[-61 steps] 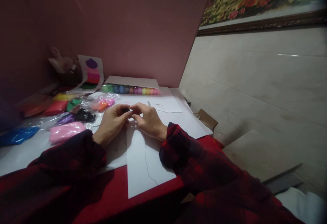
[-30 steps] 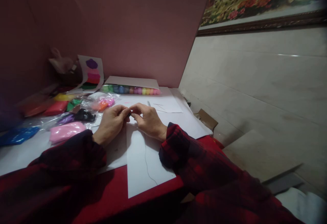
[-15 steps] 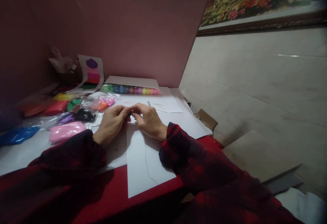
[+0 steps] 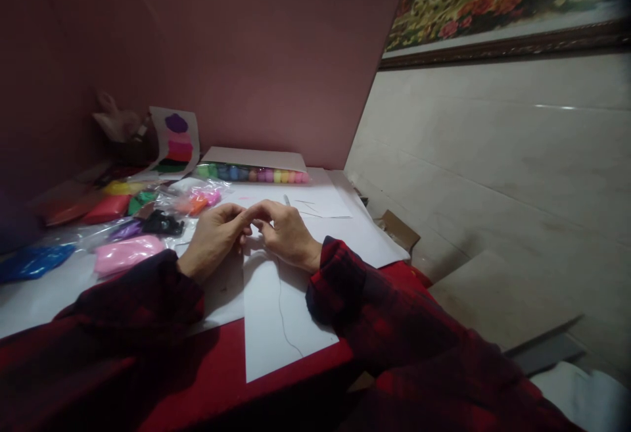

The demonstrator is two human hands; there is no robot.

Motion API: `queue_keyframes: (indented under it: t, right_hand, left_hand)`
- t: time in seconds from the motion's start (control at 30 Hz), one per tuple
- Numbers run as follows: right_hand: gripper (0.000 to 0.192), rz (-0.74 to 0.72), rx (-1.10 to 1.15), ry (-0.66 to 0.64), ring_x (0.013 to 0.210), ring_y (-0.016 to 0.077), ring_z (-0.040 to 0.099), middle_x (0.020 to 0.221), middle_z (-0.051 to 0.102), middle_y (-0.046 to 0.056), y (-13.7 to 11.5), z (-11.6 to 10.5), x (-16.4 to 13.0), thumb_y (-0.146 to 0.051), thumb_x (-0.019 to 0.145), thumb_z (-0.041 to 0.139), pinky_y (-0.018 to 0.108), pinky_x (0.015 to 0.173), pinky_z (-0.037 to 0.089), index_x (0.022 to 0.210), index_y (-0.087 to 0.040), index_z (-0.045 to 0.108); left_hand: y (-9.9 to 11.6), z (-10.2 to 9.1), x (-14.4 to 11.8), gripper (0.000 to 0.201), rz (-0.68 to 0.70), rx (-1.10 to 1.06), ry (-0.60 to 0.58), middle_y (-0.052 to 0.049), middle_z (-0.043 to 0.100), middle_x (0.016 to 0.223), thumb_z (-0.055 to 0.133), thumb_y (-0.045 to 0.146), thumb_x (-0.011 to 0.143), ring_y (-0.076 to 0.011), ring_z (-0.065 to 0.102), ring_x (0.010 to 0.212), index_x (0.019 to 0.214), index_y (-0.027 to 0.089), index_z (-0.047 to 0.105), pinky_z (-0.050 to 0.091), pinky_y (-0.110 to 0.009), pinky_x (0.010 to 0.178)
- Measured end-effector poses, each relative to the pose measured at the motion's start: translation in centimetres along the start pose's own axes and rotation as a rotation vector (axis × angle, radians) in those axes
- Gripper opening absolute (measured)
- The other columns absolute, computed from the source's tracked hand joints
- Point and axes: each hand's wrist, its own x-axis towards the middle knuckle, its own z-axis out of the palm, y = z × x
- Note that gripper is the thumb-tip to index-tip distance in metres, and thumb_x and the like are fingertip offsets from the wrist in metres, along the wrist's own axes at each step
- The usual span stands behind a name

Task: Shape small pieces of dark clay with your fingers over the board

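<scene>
Contact exists between the left hand (image 4: pixel 210 241) and the right hand (image 4: pixel 290 238) above the middle of the red-covered surface (image 4: pixel 221 360). Both hands are half curled, thumbs and forefingers brought together at the tips; whether anything is pinched between them cannot be told, as the fingers block the view. Directly beneath, a white rectangular paper sheet (image 4: pixel 263 333) bearing one thin wavy line extends toward the near edge and slightly past it. Left of the left hand lie a pale pink flat packet (image 4: pixel 129 254) and, farther back, a black lump in clear plastic (image 4: pixel 162 223). A glossy blue packet (image 4: pixel 37 262) occupies the far left. Beyond the right hand, a slim grey pen-like stick (image 4: pixel 287 200) lies beside a white sheet with straight drawn lines (image 4: pixel 323 206). At the far side, a long box with a row of multicoloured pieces (image 4: pixel 254 175) stands near the wall.
</scene>
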Motion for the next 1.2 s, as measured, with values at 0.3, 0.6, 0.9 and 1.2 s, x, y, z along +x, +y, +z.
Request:
queue_keyframes:
  t: [0.3,0.6,0.9,1.2]
  right_hand:
    - [0.02,0.084,0.107,0.019,0.081,0.0159,0.067,0.089,0.071,0.003,0.2,0.3,0.1,-0.007,0.091,0.051,0.03,0.076,0.053,0.102,-0.019,0.064]
    - [0.02,0.163,0.145,0.021,0.076,0.0135,0.066,0.087,0.071,0.002,0.1,0.3,0.1,-0.007,0.092,0.049,0.027,0.072,0.053,0.101,-0.019,0.063]
    - [0.019,0.152,0.104,0.018,0.074,0.0127,0.065,0.083,0.07,0.001,0.1,0.0,0.2,-0.011,0.094,0.048,0.027,0.073,0.051,0.101,-0.019,0.064]
    - [0.019,0.151,0.124,0.027,0.075,0.0125,0.065,0.085,0.07,0.001,-0.1,0.1,0.1,-0.008,0.092,0.049,0.026,0.072,0.051,0.097,-0.019,0.065]
  left_hand:
    - [0.1,0.0,0.2,0.022,0.135,0.136,0.085,0.001,0.06,0.055,0.066,0.035,0.081,-0.011,0.052,0.042,0.07,0.017,0.059,0.041,-0.023,0.042]
    - [0.2,0.3,0.2,0.01,0.062,0.074,0.12,0.004,0.061,0.055,0.056,0.022,0.084,-0.0135,0.052,0.039,0.093,0.019,0.054,0.041,-0.026,0.041]
    - [-0.6,0.0,0.4,0.03,0.144,0.043,0.027,0.002,0.062,0.062,0.075,0.038,0.069,-0.0122,0.054,0.048,0.084,0.016,0.062,0.042,-0.026,0.046]
    - [-0.4,0.1,0.3,0.025,0.128,0.09,0.029,0.0,0.063,0.058,0.066,0.042,0.08,-0.0118,0.053,0.041,0.075,0.017,0.062,0.041,-0.025,0.043]
